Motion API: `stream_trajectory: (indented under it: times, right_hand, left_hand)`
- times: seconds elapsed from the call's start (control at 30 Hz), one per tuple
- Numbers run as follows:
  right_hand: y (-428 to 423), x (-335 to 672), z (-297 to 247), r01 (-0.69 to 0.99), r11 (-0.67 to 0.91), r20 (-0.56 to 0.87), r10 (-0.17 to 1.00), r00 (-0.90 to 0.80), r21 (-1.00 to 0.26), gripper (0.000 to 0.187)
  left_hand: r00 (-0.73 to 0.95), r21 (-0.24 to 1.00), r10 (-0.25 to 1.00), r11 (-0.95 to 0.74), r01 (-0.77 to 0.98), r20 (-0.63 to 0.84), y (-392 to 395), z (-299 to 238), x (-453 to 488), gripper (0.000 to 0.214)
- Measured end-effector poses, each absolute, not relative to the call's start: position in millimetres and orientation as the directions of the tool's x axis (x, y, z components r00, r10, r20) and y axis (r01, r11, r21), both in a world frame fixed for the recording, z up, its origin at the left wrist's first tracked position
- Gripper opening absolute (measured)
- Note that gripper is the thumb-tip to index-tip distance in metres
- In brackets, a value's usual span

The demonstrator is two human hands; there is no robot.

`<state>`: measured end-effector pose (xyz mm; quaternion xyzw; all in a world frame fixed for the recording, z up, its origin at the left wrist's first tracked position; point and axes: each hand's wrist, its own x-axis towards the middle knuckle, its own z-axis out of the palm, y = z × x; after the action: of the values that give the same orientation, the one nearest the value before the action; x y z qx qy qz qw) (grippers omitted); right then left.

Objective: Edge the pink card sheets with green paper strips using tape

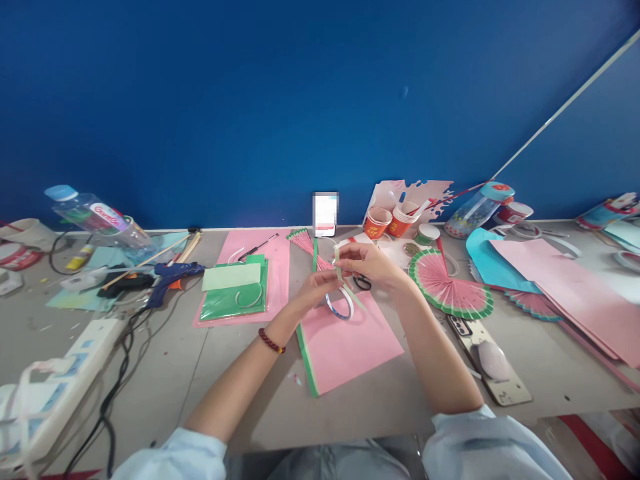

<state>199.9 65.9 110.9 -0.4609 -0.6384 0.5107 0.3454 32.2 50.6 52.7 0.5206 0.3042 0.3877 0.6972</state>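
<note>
Over the middle of the table my left hand (320, 285) and my right hand (373, 261) meet, fingers closed in pinches. Between them runs a narrow pale green strip (356, 300), its lower end hanging down. A curled white band with blue marks (340, 308) hangs just under my left fingers; whether they grip it too I cannot tell. Beneath lies a pink paper sheet (350, 343) with a green strip (307, 360) along its left edge. Behind my hands is a pleated pink paper piece (313, 250) with a green edge. Dark scissor handles (362, 283) show below my right hand.
On the left are a hot glue gun (173, 277), cables, a power strip (75, 373), a plastic bottle (105, 217) and green paper (235, 293) in a clear sleeve. To the right lie a watermelon-coloured paper fan (450, 287), a phone (490, 363) and paper cups (403, 220).
</note>
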Motion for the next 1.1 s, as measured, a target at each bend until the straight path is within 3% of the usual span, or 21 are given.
stream_trajectory:
  times: [0.17,0.37,0.77,1.1]
  right_hand:
    - [66.0,198.4,110.1,0.283,0.08,-0.01,0.953,-0.303,-0.956,0.018]
    - [66.7,196.3,108.5,0.348,0.121,0.043,0.974,-0.225,-0.93,0.02]
    - [67.3,193.6,110.4,0.354,0.078,0.02,0.986,-0.167,-0.932,0.021]
    - [66.8,192.8,111.2,0.302,-0.013,-0.049,0.992,-0.112,-0.953,0.017]
  left_hand:
    - [0.522,0.973,0.853,0.132,-0.19,-0.013,47.3,58.0,31.5,0.021]
    - [0.531,0.989,0.847,0.087,-0.118,-0.011,43.6,60.1,34.1,0.026]
    - [0.457,0.996,0.888,-0.075,0.052,0.043,36.6,61.9,40.5,0.039]
    - [0.441,0.997,0.896,-0.072,0.028,0.052,36.2,56.5,43.1,0.034]
